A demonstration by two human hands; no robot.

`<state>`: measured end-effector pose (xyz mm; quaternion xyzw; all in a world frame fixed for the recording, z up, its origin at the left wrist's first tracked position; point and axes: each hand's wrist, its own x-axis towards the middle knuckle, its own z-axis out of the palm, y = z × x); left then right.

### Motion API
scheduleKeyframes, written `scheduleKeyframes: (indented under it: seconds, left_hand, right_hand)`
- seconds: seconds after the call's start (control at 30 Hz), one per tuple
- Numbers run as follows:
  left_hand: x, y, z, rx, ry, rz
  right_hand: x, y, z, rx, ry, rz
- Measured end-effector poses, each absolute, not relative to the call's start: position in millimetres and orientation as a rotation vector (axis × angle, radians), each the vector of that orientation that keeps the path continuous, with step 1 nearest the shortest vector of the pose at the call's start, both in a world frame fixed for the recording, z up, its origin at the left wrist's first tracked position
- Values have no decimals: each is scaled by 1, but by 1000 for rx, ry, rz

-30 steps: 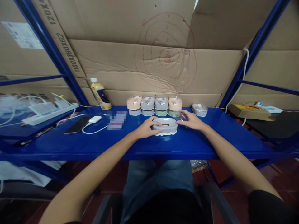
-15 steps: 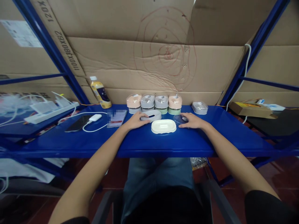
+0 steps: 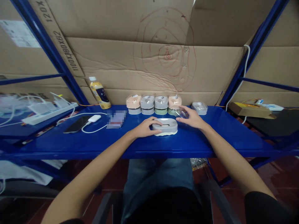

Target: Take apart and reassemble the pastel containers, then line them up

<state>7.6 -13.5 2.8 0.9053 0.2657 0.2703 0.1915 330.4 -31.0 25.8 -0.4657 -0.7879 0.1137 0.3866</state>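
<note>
A grey oval ring-shaped part with a slot in its middle lies on top of a cream oval base on the blue table. My left hand grips the grey part at its left end, fingers on top and thumb at the front. To the right, my right hand holds a clear transparent cover raised above the table. Behind them stand several small oval boxes in a row, with peach or grey tops.
A lone grey box stands at the back right. On the left are a yellow bottle, a black phone, a white charger with cable, and a blurred flat item. The table's front edge is near.
My left hand has moved right with the grey part, which now sits on the cream base. My right hand has lifted the clear cover off the table.
</note>
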Motion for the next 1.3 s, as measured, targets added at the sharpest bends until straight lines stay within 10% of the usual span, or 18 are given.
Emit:
scheduleKeyframes:
  seconds: [0.63, 1.3]
  left_hand:
    - [18, -24, -8, 2398, 838, 731]
    - [12, -8, -17, 2510, 1041, 754]
  right_hand:
    - [271, -42, 49, -842, -2639, 326]
    - [319, -125, 41, -1666, -2355, 17]
